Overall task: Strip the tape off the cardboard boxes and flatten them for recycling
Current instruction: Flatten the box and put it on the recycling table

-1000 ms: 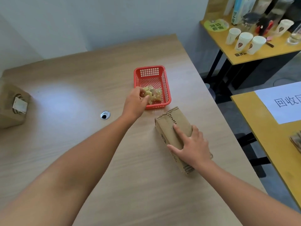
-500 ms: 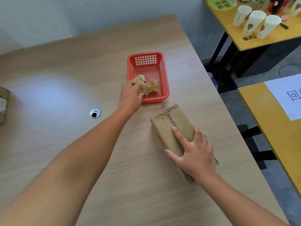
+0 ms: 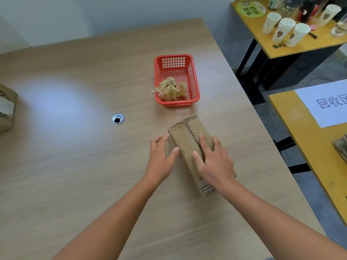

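A small brown cardboard box (image 3: 187,136) lies on the wooden table (image 3: 75,166), its top flaps meeting along a jagged seam. My right hand (image 3: 214,162) rests flat on top of the box with fingers spread over the seam. My left hand (image 3: 161,156) is at the box's left side, fingers relaxed, thumb touching the side wall. A red plastic basket (image 3: 195,79) stands just beyond the box and holds a crumpled wad of yellowish tape (image 3: 170,90). A second cardboard box (image 3: 5,109) with a white label sits at the table's left edge.
A round cable hole (image 3: 118,118) is set in the table left of the basket. To the right a yellow table (image 3: 293,117) carries a white paper sign (image 3: 326,104) and flattened cardboard (image 3: 341,147). A far yellow table holds paper cups (image 3: 285,30).
My left hand has let go of the tape wad, left it in the red basket, and come back to the left side of the box. My right hand stays on the box.
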Tool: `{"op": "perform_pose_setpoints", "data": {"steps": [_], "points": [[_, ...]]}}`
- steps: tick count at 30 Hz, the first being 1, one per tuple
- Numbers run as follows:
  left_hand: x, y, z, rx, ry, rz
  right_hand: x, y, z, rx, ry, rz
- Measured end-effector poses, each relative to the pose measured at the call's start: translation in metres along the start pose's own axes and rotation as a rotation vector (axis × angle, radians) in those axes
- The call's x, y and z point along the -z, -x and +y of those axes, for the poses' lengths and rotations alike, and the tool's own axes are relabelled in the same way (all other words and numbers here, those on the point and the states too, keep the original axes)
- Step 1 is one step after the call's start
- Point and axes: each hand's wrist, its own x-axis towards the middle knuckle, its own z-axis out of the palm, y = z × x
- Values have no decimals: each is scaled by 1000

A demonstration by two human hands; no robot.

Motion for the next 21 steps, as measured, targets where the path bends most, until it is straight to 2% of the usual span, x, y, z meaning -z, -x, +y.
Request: {"op": "perform_pose_setpoints", "data": {"steps": [3, 5, 8, 13, 15, 18, 21], "points": [[20, 59, -29, 120, 31, 33, -26, 38, -38, 96, -272, -171], [48, 93, -53, 219, 22, 95, -49, 76, -67, 192, -369, -266], [98, 139, -86, 281, -78, 154, -83, 128, -110, 277, -450, -320], [171, 198, -132, 314, -121, 136, -127, 182, -175, 297, -506, -377], [192, 213, -147, 299, -41, 124, -136, 192, -190, 298, -513, -375], [210, 230, -160, 243, 231, 119, -141, 198, -204, 304, -494, -347], [223, 237, -168, 239, 391, 60, -143, 201, -210, 294, -415, -318]]}}
